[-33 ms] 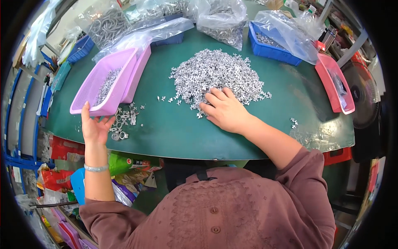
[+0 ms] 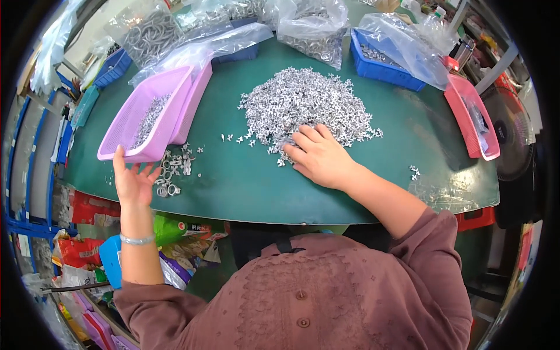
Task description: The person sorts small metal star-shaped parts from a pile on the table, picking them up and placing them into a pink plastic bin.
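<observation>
A broad heap of small silver metal parts [image 2: 306,105] lies at the middle of the green table. My right hand [image 2: 324,160] rests on the near edge of this heap, fingers apart, the fingertips sunk among the parts and partly hidden. At the left, my left hand [image 2: 135,182] grips the near end of a pink-purple plastic basket [image 2: 119,137], thumb up at its rim and fingers under it. The basket is tilted toward me and holds more small metal parts [image 2: 153,119]. It leans on a second basket [image 2: 189,114] of the same colour.
Metal rings and loose pieces [image 2: 169,169] lie beside my left hand. A blue tray [image 2: 388,73], plastic bags of metal parts [image 2: 312,35] and a bag of larger rings [image 2: 146,32] line the back. A red-pink basket [image 2: 466,122] and a black fan [image 2: 510,134] stand at the right.
My right hand has shifted very slightly to the right at the heap's near edge. My left hand keeps its grip on the basket.
</observation>
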A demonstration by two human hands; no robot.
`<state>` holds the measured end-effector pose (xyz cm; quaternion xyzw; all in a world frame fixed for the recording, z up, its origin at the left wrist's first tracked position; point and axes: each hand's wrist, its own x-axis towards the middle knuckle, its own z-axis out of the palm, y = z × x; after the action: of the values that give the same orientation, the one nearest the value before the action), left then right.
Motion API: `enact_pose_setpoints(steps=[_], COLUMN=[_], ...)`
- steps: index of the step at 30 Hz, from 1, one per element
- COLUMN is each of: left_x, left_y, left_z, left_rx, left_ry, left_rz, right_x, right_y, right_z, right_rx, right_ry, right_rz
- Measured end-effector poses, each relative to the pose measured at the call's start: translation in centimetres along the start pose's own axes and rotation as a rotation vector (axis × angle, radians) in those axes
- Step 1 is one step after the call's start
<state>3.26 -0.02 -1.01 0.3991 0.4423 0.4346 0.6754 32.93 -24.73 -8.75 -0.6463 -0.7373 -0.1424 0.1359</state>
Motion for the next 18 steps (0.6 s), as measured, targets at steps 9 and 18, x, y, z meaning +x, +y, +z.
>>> enact_pose_setpoints(steps=[9, 18], left_x=[-8.9, -9.0], left_y=[-11.6, -14.8], left_z=[6.3, 12.4], left_rx=[0.878, 1.202], left_ry=[-0.635, -0.958], left_rz=[0.795, 0.987], right_x=[-5.2, -9.0], right_y=[-1.2, -0.7], right_z=[-3.1, -4.1], right_rx=[0.165, 0.192], right_ry=[-0.034, 0.019], right_rz=[0.094, 0.386])
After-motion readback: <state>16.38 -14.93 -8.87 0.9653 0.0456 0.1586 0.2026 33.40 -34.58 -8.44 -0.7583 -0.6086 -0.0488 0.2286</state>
